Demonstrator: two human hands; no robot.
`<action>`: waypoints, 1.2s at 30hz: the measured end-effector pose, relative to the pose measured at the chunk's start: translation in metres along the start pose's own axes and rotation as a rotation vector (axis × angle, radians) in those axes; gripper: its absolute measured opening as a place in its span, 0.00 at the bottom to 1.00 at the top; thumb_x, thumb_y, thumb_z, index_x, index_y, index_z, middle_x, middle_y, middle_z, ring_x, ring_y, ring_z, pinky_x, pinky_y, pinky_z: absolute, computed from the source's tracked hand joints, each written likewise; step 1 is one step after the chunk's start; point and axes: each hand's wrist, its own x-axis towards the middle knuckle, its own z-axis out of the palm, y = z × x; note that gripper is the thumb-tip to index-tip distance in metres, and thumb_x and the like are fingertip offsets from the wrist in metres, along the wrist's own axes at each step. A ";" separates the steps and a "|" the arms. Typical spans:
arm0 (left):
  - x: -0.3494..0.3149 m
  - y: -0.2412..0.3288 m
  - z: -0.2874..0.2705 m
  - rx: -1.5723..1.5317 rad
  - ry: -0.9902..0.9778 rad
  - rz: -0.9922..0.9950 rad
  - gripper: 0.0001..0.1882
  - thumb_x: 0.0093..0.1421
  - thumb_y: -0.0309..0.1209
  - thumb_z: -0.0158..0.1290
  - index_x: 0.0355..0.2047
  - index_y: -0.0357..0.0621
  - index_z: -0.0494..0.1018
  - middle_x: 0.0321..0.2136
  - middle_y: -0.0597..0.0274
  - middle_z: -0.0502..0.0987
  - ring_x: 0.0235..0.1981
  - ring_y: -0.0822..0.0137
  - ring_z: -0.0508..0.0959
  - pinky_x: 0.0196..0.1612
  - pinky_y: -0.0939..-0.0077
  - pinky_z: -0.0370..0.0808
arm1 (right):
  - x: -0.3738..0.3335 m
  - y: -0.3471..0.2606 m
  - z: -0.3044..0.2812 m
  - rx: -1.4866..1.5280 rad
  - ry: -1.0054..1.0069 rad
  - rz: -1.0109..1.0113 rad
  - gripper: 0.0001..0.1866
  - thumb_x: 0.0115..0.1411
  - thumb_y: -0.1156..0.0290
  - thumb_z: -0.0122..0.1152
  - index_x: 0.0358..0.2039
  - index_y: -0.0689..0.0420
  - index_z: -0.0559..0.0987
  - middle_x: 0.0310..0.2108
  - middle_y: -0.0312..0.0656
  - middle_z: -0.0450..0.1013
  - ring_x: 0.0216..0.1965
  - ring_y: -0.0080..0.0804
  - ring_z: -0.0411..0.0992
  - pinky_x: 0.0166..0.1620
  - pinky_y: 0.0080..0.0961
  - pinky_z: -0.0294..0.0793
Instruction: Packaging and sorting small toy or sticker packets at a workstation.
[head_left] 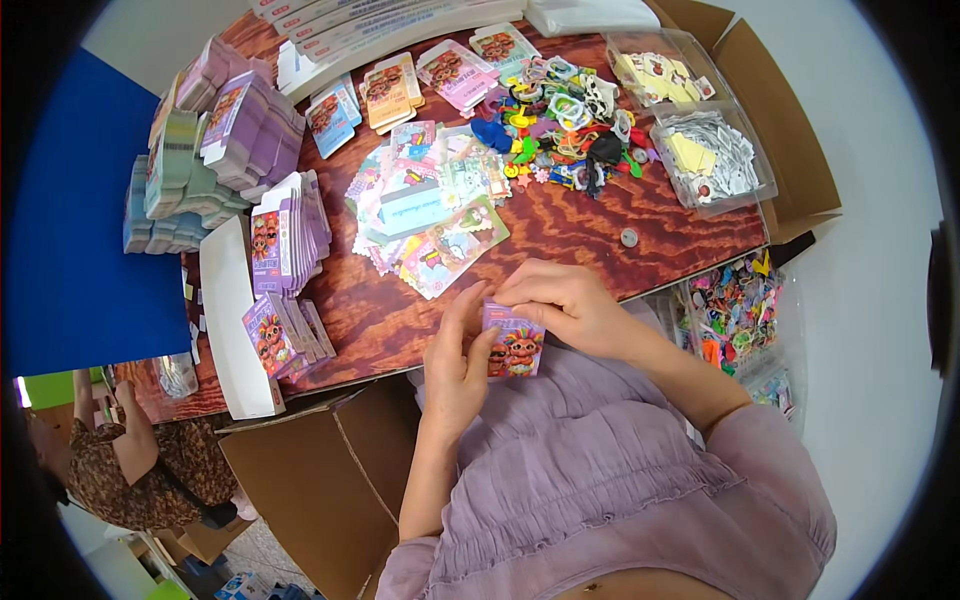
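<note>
My left hand (462, 350) grips a small purple card box (516, 345) printed with furry cartoon figures, thumb on its front. It is held upright at the table's near edge, just above my lap. My right hand (560, 300) has its fingers pinched together at the box's top edge; whether a flap lies between them is hidden. Beyond my hands lies a loose pile of pastel printed cards and sticker sheets (455, 250). Left of them, similar filled-looking purple boxes (290, 235) stand in a row by a long white tray (235, 310).
Stacks of flattened boxes (235, 130) rise at the far left. A heap of small colourful trinkets (570, 120) lies at the back, beside clear bins (715, 155) of paper pieces. Open cartons (320, 480) flank the table. Another person (150, 450) is at the lower left.
</note>
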 end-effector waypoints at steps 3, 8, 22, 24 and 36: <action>0.003 -0.002 -0.001 0.036 0.048 0.044 0.22 0.59 0.15 0.51 0.54 0.39 0.67 0.44 0.53 0.77 0.39 0.64 0.79 0.42 0.74 0.76 | -0.008 0.013 0.012 0.277 0.089 0.052 0.13 0.58 0.78 0.59 0.44 0.62 0.80 0.46 0.46 0.74 0.50 0.36 0.72 0.51 0.26 0.71; 0.001 -0.002 -0.009 0.064 0.106 0.029 0.17 0.59 0.15 0.51 0.49 0.38 0.71 0.38 0.55 0.77 0.33 0.67 0.76 0.38 0.75 0.75 | -0.004 0.004 0.021 0.057 0.062 -0.015 0.16 0.58 0.77 0.59 0.48 0.61 0.78 0.51 0.46 0.72 0.53 0.38 0.70 0.54 0.29 0.69; 0.004 0.027 -0.199 0.598 0.756 -0.051 0.19 0.67 0.27 0.46 0.59 0.41 0.66 0.42 0.50 0.79 0.32 0.65 0.79 0.35 0.73 0.74 | 0.218 -0.016 0.129 -0.561 0.117 -0.338 0.23 0.55 0.63 0.64 0.49 0.61 0.74 0.39 0.48 0.76 0.43 0.45 0.71 0.44 0.40 0.69; 0.006 0.017 -0.205 0.900 0.771 -0.178 0.20 0.66 0.32 0.49 0.57 0.41 0.68 0.42 0.44 0.78 0.38 0.50 0.79 0.40 0.60 0.74 | 0.239 -0.018 0.156 -0.823 0.082 -0.319 0.30 0.50 0.59 0.67 0.50 0.62 0.73 0.38 0.49 0.75 0.47 0.44 0.69 0.47 0.38 0.65; 0.003 0.005 -0.167 1.066 0.706 -0.110 0.42 0.53 0.40 0.63 0.64 0.39 0.58 0.64 0.38 0.55 0.55 0.39 0.67 0.58 0.52 0.65 | 0.294 0.013 0.160 -0.691 0.237 -0.300 0.12 0.44 0.76 0.62 0.32 0.59 0.76 0.34 0.47 0.74 0.42 0.48 0.69 0.44 0.42 0.68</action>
